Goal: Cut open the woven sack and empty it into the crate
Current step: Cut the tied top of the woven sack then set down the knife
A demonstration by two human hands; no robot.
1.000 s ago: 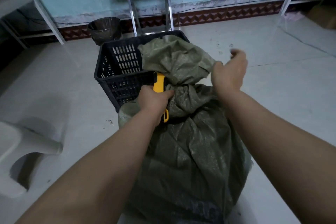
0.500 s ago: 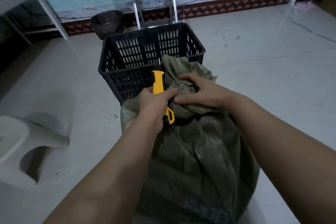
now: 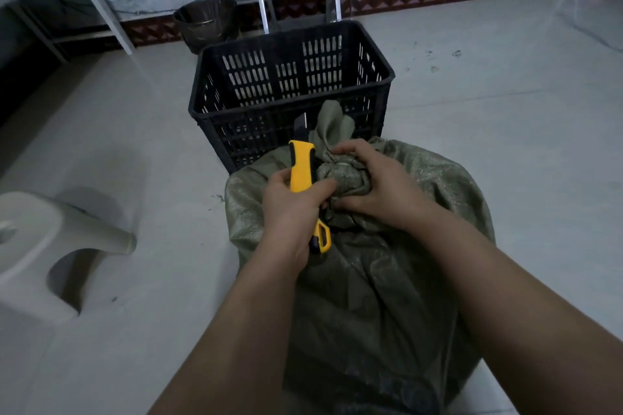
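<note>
Gripping the knife (image 3: 302,169), the left hand (image 3: 292,212) had its fingers (image 3: 322,186) closed round the handle, blade pointing away toward the crate (image 3: 290,91). Just right of it, the right hand (image 3: 377,189) pinched the sack (image 3: 371,280) at its neck (image 3: 340,172), which stood upright on the floor, touching the crate.

Pale grey floor (image 3: 488,152), smooth, scuffed with dark specks at 1 o'clock. Standing on it at 6 o'clock: green woven sack (image 3: 387,280), full and tied. Just beyond, at 12 o'clock, touching the sack's top: black slatted crate (image 3: 290,84). Behind the crate, at 11 o'clock near the wall: dark wastebasket (image 3: 205,22). At 9 o'clock: white plastic stool (image 3: 43,246).
</note>
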